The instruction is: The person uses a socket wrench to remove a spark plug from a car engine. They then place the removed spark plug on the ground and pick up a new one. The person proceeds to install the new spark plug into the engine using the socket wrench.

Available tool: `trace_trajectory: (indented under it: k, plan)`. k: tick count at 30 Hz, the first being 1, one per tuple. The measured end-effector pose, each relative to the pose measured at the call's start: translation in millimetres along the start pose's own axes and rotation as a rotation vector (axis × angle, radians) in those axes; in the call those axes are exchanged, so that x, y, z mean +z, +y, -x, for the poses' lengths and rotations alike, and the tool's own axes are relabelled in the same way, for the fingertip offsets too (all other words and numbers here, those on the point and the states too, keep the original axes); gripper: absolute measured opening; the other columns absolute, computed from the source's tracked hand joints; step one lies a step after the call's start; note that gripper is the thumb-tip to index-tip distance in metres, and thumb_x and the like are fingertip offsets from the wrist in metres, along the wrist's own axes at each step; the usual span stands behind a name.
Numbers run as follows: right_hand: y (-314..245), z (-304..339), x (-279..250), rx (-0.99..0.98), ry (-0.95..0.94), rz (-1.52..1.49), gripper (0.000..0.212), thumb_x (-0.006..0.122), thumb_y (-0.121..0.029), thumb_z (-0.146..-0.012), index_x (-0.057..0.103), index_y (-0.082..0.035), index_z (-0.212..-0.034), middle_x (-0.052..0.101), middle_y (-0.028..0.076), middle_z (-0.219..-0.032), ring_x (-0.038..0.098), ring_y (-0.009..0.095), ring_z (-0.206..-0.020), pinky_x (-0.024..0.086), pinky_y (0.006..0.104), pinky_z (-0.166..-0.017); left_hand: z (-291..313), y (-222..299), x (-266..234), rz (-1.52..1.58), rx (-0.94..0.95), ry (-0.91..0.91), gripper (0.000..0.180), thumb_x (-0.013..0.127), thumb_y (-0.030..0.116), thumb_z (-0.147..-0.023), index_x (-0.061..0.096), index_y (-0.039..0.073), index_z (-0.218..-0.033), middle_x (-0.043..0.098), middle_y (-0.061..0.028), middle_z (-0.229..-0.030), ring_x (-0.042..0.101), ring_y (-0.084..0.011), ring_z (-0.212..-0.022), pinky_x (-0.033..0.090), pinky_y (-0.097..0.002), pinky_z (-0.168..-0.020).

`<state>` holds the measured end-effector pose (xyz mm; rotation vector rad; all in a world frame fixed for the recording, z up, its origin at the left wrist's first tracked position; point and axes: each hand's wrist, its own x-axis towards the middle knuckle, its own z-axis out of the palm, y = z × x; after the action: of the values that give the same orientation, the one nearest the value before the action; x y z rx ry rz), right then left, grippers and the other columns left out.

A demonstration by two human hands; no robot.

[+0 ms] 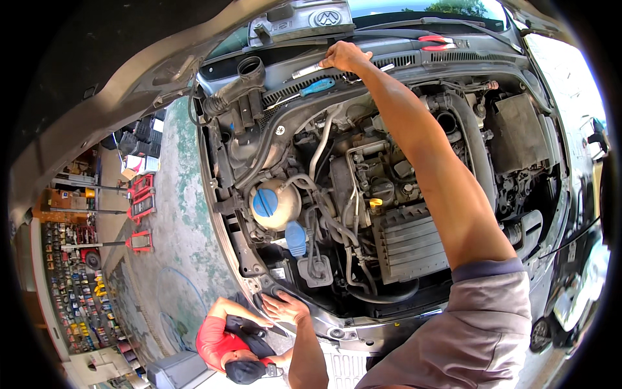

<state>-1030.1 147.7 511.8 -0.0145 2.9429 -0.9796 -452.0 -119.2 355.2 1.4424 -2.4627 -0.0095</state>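
My right hand reaches across the open engine bay to the cowl below the windscreen. Its fingers are closed at the end of a slim silver cylindrical tool; the exact kind is unclear. Just in front lies a screwdriver with a blue handle. Red-handled pliers rest farther right on the cowl. My left hand lies with fingers spread on the car's front edge, near the headlight corner, and holds nothing. Between my arms are the engine and a coolant tank with a blue cap.
A grey engine cover sits by the windscreen, left of centre. The raised bonnet hangs over the left side. A person in a red shirt is close to my left hand. Red floor jacks and stocked shelves stand beyond.
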Motion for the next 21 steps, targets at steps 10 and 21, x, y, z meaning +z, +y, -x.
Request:
trace_trajectory:
  k: [10, 21]
  plan:
    - [8.1, -1.9, 5.8, -0.035, -0.044, -0.193, 0.090, 0.041, -0.081, -0.081, 0.059, -0.006, -0.128, 0.054, 0.019, -0.134, 0.044, 0.035, -0.130, 0.026, 0.0611, -0.107, 3.5, -7.0, -5.8, 0.031, -0.032, -0.012, 0.064, 0.038, 0.046, -0.096, 0.039, 0.002, -0.142, 0.044, -0.0171, -0.142, 0.034, -0.0357, -0.133, 0.023, -0.0507, -0.110]
    - [58.3, -70.8, -5.3, -0.118, -0.004, -0.470, 0.082, 0.042, -0.073, -0.088, 0.065, 0.002, -0.113, 0.064, 0.013, -0.100, 0.057, 0.022, -0.090, 0.045, 0.0412, -0.087, -3.8, 21.3, 1.5, 0.033, 0.001, 0.034, 0.062, 0.041, 0.044, -0.096, 0.040, 0.002, -0.141, 0.046, -0.0186, -0.140, 0.038, -0.0368, -0.131, 0.026, -0.0523, -0.109]
